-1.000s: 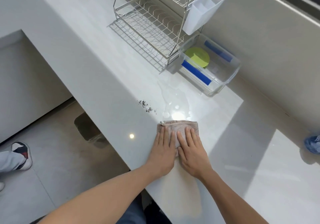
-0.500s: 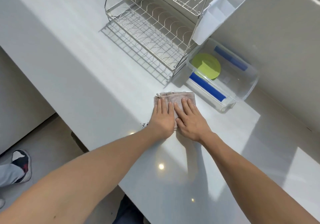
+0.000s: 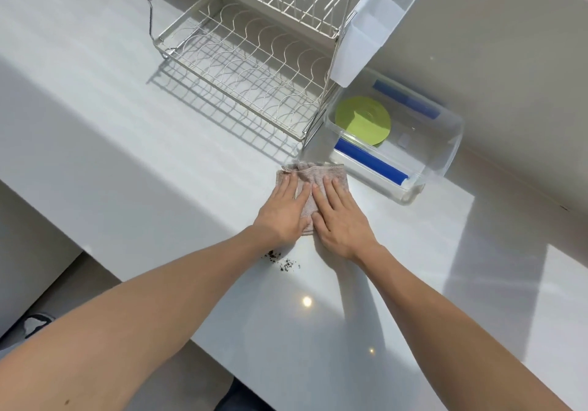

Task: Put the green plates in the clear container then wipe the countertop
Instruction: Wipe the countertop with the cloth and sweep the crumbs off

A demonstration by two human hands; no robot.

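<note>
- pale stone countertop (image 3: 159, 156) runs along a grey wall, sun cutting bright bands across it, with a wire dish rack (image 3: 248, 70) standing empty at the back.
- just right of the rack sits the clear container (image 3: 445, 156), blue-handled, with the green plates (image 3: 363, 120) already lying flat inside; that half of the job looks done.
- both hands are pressed flat on a pinkish cloth (image 3: 313, 175), which lies on the counter just in front of the container's near corner.
- left hand (image 3: 284, 210) and right hand (image 3: 342, 219) sit side by side, fingers spread and extended, palms down; neither is curled around anything, they just pin the cloth to the surface.
- a scatter of dark crumbs (image 3: 283, 259) lies on the counter behind the hands, towards the person, just under the left wrist.
- that is the relation to watch: the crumbs lie on the near side of the cloth and slightly left, so i'd judge the next stroke has to come back towards the body, and the left hand is the closer one to lead it.
- the counter's front edge is close to the crumbs on the left, so a careless pull could push them onto the floor.
</note>
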